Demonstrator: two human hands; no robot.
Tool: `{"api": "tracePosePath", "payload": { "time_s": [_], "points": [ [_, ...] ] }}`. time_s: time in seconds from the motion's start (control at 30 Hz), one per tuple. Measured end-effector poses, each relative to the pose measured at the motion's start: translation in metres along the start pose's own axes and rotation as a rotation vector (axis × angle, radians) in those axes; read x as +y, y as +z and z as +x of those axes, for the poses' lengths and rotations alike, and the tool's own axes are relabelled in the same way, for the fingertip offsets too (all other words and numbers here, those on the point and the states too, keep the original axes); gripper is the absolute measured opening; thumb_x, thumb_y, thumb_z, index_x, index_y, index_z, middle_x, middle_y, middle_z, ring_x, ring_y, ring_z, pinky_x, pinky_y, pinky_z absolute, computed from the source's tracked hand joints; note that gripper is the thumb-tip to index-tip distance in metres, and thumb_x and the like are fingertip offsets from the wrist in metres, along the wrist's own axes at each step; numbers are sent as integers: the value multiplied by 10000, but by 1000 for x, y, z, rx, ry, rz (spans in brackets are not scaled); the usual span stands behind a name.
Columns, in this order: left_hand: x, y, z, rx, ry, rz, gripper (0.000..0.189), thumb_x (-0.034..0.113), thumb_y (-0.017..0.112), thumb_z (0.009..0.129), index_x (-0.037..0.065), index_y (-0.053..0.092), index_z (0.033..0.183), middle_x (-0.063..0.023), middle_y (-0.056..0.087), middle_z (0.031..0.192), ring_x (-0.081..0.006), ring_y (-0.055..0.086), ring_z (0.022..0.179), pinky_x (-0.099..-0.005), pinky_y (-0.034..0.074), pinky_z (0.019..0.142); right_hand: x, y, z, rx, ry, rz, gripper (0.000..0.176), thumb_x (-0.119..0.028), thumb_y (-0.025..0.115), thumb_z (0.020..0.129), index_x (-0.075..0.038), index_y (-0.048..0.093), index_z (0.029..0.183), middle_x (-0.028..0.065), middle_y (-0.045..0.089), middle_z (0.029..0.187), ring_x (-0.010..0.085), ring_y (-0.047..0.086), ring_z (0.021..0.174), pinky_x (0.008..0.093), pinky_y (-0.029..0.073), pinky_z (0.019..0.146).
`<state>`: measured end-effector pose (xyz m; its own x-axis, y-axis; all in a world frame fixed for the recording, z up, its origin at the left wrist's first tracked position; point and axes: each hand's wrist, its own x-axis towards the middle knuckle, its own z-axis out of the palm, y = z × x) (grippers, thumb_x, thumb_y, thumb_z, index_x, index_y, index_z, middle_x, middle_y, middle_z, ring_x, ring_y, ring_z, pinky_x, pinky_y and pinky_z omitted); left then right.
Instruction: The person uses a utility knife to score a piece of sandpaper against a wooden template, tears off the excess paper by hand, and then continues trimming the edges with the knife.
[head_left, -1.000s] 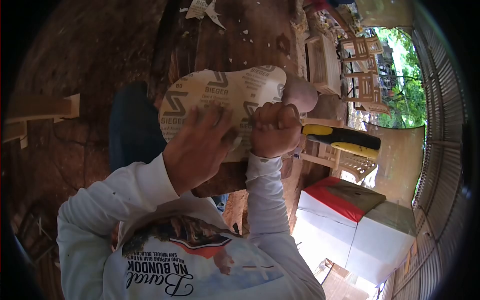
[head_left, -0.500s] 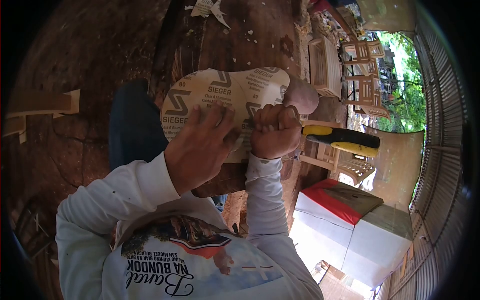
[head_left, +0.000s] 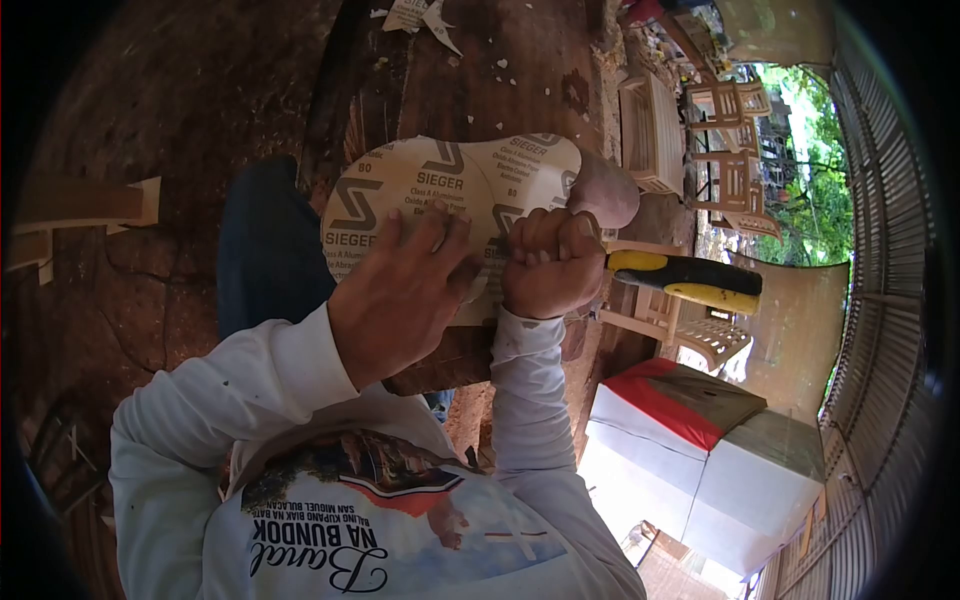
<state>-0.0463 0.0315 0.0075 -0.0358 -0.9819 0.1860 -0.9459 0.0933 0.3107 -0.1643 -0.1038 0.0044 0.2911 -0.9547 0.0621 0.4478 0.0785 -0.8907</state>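
A sheet of sandpaper [head_left: 440, 185] lies with its printed backing up, marked SIEGER and 80; its outline is curved. My left hand [head_left: 400, 285] rests on its near left part, fingers stretched out and pressed flat. Just right of it, my right hand [head_left: 550, 262] is closed in a fist over the sheet's right side. From that fist a tool with a yellow and black handle [head_left: 690, 280] sticks out to the right. My fingers hide its working end, so its kind does not show.
Torn sandpaper scraps [head_left: 425, 20] lie farther up the brown wooden surface [head_left: 500, 90]. A blue-clothed leg [head_left: 262, 245] is at the left. Wooden chairs [head_left: 720, 150] and a white box with a red cover [head_left: 680, 440] stand to the right.
Almost nothing differs. The handle and my right fist have shifted very slightly to the right; my left hand stays in place on the sandpaper.
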Motion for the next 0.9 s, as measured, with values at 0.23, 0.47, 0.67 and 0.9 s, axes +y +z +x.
{"api": "tracePosePath", "payload": {
  "time_s": [0.23, 0.47, 0.67, 0.9],
  "points": [
    [0, 1, 0, 10, 0, -12, 406, 263, 708, 921, 127, 739, 1303, -149, 560, 1486, -362, 486, 1449, -560, 448, 1150, -1, 0, -1, 31, 17, -70, 279, -216, 495, 985, -122, 374, 751, 0, 308, 584, 125, 288, 506, 307, 284, 485],
    [1, 3, -1, 27, 2, -21, 386, 259, 701, 919, 139, 749, 1283, -142, 559, 1490, -363, 481, 1454, -559, 433, 1154, 13, -17, 2, -84, -73, -87, 222, -192, 533, 1022, -22, 523, 879, 37, 453, 609, 122, 374, 514, 291, 337, 505],
    [1, 1, -1, 43, -13, -34, 371, 258, 708, 920, 147, 757, 1271, -132, 557, 1500, -360, 476, 1463, -553, 429, 1153, 22, -23, 0, -58, -300, -463, 163, -76, 479, 1050, 50, 550, 975, 39, 477, 626, 112, 386, 524, 286, 351, 497],
    [0, 4, -3, 87, -17, -77, 368, 257, 736, 908, 139, 763, 1255, -124, 569, 1480, -340, 485, 1456, -544, 434, 1148, 17, -27, 1, -189, -576, -922, 104, 135, 489, 944, 32, 470, 950, 65, 482, 673, 126, 470, 558, 294, 399, 431]
  ]
}}
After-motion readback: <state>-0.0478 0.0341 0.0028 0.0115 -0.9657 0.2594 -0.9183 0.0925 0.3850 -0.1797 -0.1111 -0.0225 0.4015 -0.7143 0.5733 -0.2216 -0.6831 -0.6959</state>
